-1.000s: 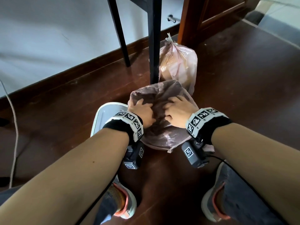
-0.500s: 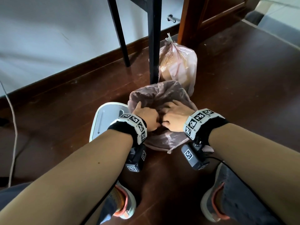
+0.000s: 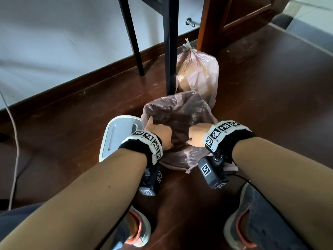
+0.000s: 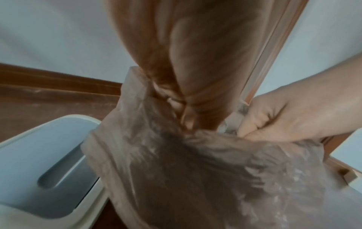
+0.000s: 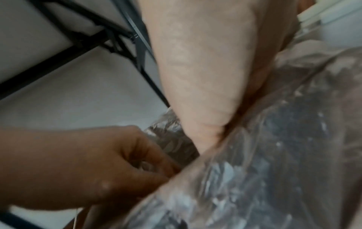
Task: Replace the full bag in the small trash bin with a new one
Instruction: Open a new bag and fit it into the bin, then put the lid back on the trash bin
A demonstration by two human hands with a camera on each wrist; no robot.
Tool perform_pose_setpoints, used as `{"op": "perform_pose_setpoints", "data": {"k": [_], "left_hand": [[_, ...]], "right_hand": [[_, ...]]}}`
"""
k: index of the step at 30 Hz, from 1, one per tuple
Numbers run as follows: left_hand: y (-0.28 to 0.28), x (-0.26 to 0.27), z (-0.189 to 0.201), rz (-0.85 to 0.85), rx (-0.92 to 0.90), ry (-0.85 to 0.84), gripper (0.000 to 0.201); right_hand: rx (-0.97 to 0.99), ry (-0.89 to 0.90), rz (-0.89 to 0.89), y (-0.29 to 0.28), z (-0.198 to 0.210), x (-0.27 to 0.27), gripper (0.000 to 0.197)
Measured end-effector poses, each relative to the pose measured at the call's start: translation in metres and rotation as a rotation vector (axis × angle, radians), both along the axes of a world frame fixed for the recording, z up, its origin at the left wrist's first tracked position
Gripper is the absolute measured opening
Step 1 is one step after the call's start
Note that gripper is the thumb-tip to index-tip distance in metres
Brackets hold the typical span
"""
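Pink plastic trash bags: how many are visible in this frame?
2. A tied-off full pink plastic bag stands on the floor behind the black table leg. A new translucent pink bag is nearer, its mouth held by both hands. Others may be hidden.

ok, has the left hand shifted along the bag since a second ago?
Yes. The left hand has slid left, away from the black table leg, toward the white lid, parting from the right hand.
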State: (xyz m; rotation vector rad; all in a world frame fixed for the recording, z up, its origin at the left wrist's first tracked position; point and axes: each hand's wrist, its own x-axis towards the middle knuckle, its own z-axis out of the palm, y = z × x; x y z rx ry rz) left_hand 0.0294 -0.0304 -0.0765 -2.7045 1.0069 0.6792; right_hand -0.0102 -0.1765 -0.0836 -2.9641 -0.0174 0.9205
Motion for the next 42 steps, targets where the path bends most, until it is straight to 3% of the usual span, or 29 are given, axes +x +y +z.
{"op": "perform_pose_setpoints", "data": {"k": [2,4,7,11,14,16,18,21,23,25,27,29,31,33,34,35,36,37,39,41,42], "left_hand": [[0.006,0.001,-0.002,0.122,-0.303,-0.078,0.03],[0.011,0.002,0.002,0.329,-0.608,-0.207,0.042],[0.017,-0.005,0.012,0.754,-0.707,-0.178,0.048],[0.027,-0.01,0.02,1.278,-0.749,0.069,0.055],[0.029,-0.021,0.022,1.436,-1.0,0.581,0.051],[0.027,-0.034,0.025,1.492,-1.161,0.975,0.041],[0.028,-0.038,0.02,1.509,-1.195,1.097,0.049],[0.034,-0.038,0.01,1.558,-1.167,0.992,0.077],[0.035,-0.044,0.014,1.532,-1.233,1.139,0.084],[0.035,-0.051,0.023,1.55,-1.269,1.155,0.082],[0.04,-0.053,0.024,1.637,-1.292,1.009,0.07],[0.047,-0.051,0.017,1.724,-1.287,0.784,0.06],[0.051,-0.057,0.016,1.741,-1.257,0.708,0.055],[0.051,-0.067,0.016,1.708,-1.253,0.799,0.053],[0.052,-0.071,0.013,1.67,-1.275,0.915,0.057],[0.051,-0.077,0.012,1.636,-1.352,1.05,0.062],[0.051,-0.08,0.01,1.593,-1.413,1.164,0.066],[0.052,-0.081,0.01,1.584,-1.441,1.24,0.069],[0.055,-0.075,0.003,1.544,-1.425,1.266,0.071],[0.059,-0.07,-0.003,1.542,-1.408,1.221,0.061],[0.063,-0.07,-0.004,1.562,-1.337,1.133,0.052]], "right_hand": [[0.19,-0.162,-0.127,-0.006,0.01,-0.003,0.027],[0.313,-0.465,-0.221,-0.013,0.021,-0.003,0.025],[0.311,-0.703,-0.43,-0.023,0.029,-0.008,0.03],[0.531,-0.493,-0.898,-0.033,0.022,-0.014,0.043],[0.734,-0.393,-1.086,-0.032,0.011,-0.021,0.031],[0.82,-0.35,-1.128,-0.028,0.005,-0.027,0.031],[0.867,-0.352,-1.185,-0.026,0.002,-0.035,0.039],[0.87,-0.455,-1.347,-0.029,0.0,-0.04,0.042],[0.953,-0.447,-1.493,-0.03,0.002,-0.045,0.046],[1.146,-0.327,-1.594,-0.027,0.008,-0.05,0.046],[1.173,-0.294,-1.657,-0.024,0.008,-0.05,0.055],[1.001,-0.316,-1.737,-0.024,0.007,-0.054,0.069],[0.807,-0.333,-1.659,-0.025,0.008,-0.061,0.06],[0.789,-0.26,-1.487,-0.023,0.006,-0.069,0.063],[0.774,-0.193,-1.338,-0.014,0.007,-0.075,0.082],[0.896,-0.145,-1.286,-0.008,0.007,-0.081,0.105],[1.056,-0.14,-1.317,-0.006,0.001,-0.082,0.112],[1.218,-0.13,-1.449,-0.005,-0.006,-0.081,0.102],[1.322,-0.06,-1.562,-0.011,-0.033,-0.068,0.09],[1.28,0.028,-1.605,-0.004,-0.023,-0.067,0.097],[1.062,0.005,-1.488,-0.003,-0.018,-0.068,0.082]]}}
